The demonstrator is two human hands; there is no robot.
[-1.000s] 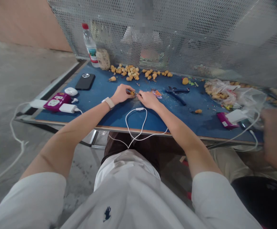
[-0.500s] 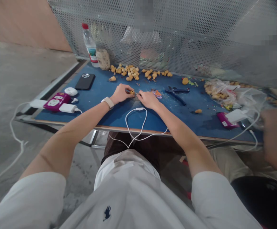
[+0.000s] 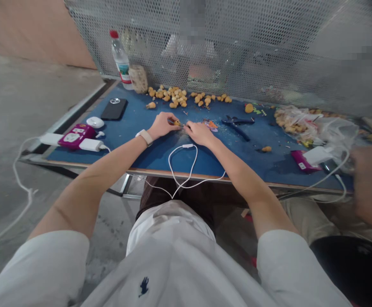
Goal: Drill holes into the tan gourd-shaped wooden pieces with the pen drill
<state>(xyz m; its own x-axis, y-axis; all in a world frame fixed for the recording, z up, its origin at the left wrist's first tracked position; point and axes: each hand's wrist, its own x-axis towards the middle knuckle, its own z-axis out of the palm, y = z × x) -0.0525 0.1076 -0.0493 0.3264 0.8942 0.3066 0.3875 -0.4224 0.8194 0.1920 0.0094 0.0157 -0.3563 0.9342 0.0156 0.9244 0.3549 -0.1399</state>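
My left hand [image 3: 162, 125] rests on the blue table top [image 3: 141, 140] with its fingers pinched on a small orange-yellow piece [image 3: 177, 123]. My right hand [image 3: 199, 133] lies just to the right of it, fingers curled, and seems to pinch a thin dark tool whose tip meets the piece; the tool itself is too small to name. A white watch band sits on my left wrist. A little heap of orange scraps [image 3: 210, 125] lies right behind my right hand.
Several yellow-orange pieces [image 3: 179, 96] lie along the mesh screen [image 3: 237, 51]. Blue pliers [image 3: 237, 123], a black phone [image 3: 114, 108], a water bottle [image 3: 121, 59], a jar [image 3: 138, 78], a purple power strip [image 3: 76, 136], a white cable [image 3: 186, 170] and plastic bags [image 3: 301, 121] are there. Another person's hand [image 3: 367, 170] is at the right edge.
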